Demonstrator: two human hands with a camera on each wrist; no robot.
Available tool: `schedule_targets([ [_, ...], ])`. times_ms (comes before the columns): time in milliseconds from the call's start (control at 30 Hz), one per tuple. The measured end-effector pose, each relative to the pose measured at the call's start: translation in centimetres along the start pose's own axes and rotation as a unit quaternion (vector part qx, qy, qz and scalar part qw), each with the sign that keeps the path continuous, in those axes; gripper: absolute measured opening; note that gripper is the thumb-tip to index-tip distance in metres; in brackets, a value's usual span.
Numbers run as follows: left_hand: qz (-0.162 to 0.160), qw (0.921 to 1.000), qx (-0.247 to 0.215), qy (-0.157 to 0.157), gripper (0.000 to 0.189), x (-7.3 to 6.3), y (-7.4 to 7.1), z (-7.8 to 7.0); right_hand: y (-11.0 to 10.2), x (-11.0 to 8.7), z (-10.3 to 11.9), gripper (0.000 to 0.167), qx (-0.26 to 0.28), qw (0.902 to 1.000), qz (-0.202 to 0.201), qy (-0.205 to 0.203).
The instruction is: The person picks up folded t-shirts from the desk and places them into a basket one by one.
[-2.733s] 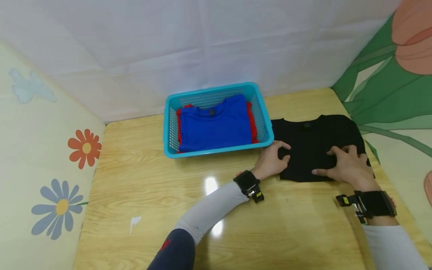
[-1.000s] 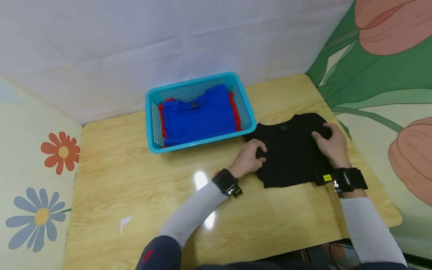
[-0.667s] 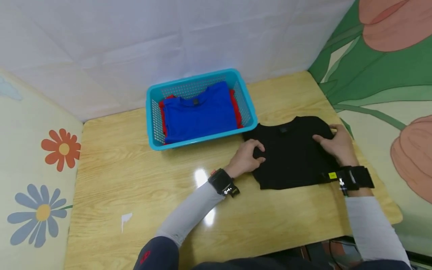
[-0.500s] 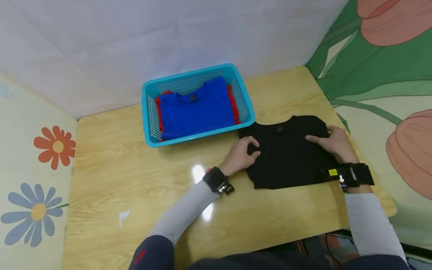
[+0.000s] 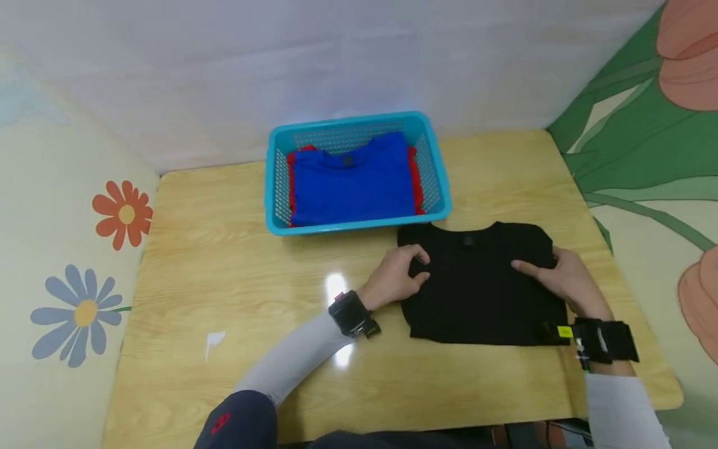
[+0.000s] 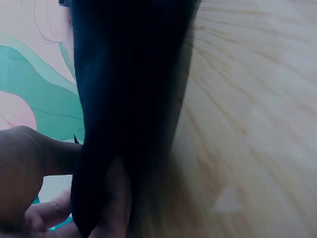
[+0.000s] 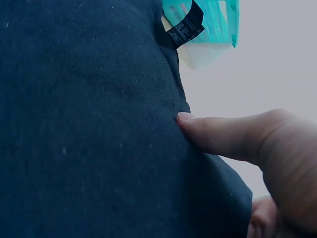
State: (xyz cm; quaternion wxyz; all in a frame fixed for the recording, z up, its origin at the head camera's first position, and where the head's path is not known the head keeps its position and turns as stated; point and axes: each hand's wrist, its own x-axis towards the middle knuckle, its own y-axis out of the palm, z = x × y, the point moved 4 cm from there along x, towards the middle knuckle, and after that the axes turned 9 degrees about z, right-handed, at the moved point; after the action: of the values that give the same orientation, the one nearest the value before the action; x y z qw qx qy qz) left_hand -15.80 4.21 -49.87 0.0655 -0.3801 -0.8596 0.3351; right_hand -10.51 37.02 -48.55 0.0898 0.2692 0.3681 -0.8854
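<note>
A folded black T-shirt (image 5: 477,293) with a small neck label (image 7: 187,29) is spread flat in front of the basket's right part, neckline facing away from me. My left hand (image 5: 395,274) pinches its left side, thumb and fingers on either face of the cloth in the left wrist view. On the right side my right hand (image 5: 569,280) grips the edge, the thumb (image 7: 223,131) lying over the top layer. Most of that hand's fingers are hidden beneath the fabric.
A turquoise plastic basket (image 5: 359,229) stands at the back against the white cloth wall. A folded blue T-shirt (image 5: 353,190) lies in it over red clothing (image 5: 416,181). Painted walls flank the wooden table (image 5: 224,262), and a small white mark (image 5: 214,340) shows at its left.
My right hand has gone from the shirt's lower part to its right edge. The black T-shirt has moved left and toward me, relative to the basket. The head view has shifted too.
</note>
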Motion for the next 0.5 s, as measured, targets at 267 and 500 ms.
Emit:
schedule_targets([
  [267,-0.018,0.9998,0.006,-0.009,0.016,-1.5,-1.0,1.3,2.4,0.0,1.2,0.099,0.019,0.9998,0.006,0.001],
  [500,-0.042,0.9986,-0.009,-0.032,0.014,-3.6,-2.1,2.8,4.8,0.6,2.6,0.105,0.041,0.9990,0.014,-0.001],
])
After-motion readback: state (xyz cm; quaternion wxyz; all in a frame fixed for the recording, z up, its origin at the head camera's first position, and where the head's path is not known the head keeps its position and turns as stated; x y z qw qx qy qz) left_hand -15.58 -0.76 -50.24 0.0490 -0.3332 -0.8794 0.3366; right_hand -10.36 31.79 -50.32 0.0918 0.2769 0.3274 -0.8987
